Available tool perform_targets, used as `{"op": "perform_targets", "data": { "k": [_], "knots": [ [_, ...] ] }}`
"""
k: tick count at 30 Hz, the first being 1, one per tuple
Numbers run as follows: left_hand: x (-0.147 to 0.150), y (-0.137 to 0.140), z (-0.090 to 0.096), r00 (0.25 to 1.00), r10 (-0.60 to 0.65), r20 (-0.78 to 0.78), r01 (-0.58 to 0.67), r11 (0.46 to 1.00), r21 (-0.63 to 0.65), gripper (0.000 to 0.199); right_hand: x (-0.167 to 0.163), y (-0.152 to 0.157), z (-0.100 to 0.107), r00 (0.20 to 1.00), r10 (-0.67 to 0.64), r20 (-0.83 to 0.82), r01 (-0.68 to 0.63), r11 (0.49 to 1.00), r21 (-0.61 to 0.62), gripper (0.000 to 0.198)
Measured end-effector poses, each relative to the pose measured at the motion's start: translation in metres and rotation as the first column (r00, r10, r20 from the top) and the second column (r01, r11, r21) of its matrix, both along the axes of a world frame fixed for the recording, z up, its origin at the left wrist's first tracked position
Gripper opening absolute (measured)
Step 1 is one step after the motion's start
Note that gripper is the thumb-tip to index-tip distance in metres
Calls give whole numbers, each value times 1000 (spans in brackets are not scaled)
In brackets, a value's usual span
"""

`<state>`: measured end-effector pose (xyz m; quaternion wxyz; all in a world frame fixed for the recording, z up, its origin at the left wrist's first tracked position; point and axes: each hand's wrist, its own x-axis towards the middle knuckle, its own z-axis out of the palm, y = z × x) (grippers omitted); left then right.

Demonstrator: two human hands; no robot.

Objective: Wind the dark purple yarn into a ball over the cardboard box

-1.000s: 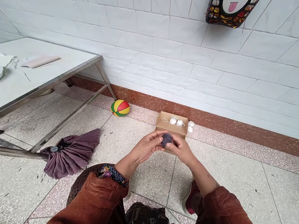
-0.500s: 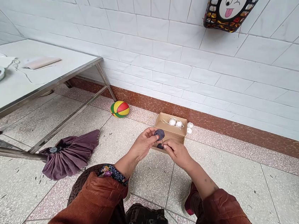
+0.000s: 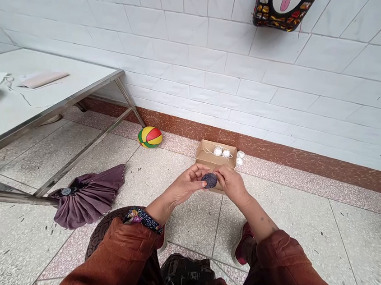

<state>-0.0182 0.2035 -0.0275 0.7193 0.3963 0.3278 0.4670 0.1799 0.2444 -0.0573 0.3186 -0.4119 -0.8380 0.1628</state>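
Both the left hand (image 3: 185, 188) and right hand (image 3: 231, 184) pinch a small dark ball of yarn (image 3: 210, 180) above the cardboard box (image 3: 209, 159); a loose grip could let it unravel.

No words, brands or numbers can be read anywhere. The only sign is a cartoon winking face with its tongue out, printed on the hanging bag (image 3: 282, 7) on the far tiled wall, upper right.
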Motion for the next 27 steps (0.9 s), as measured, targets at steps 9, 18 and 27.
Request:
{"op": "perform_targets", "data": {
  "k": [9, 18, 27],
  "knots": [
    [-3, 13, -7, 910, 319, -266, -316, 947, 55, 41, -12, -24, 12, 964, 263, -22, -263, 965, -8, 24],
    [1, 0, 0, 985, 67, -156, -45, 989, 141, 40, -4, 3, 2, 981, 43, -191, -56, 996, -64, 23],
    [6, 5, -4, 857, 393, -334, -322, 913, 250, 40, -6, -35, 13, 950, 300, -85, -306, 950, -66, 23]
  ]
}}
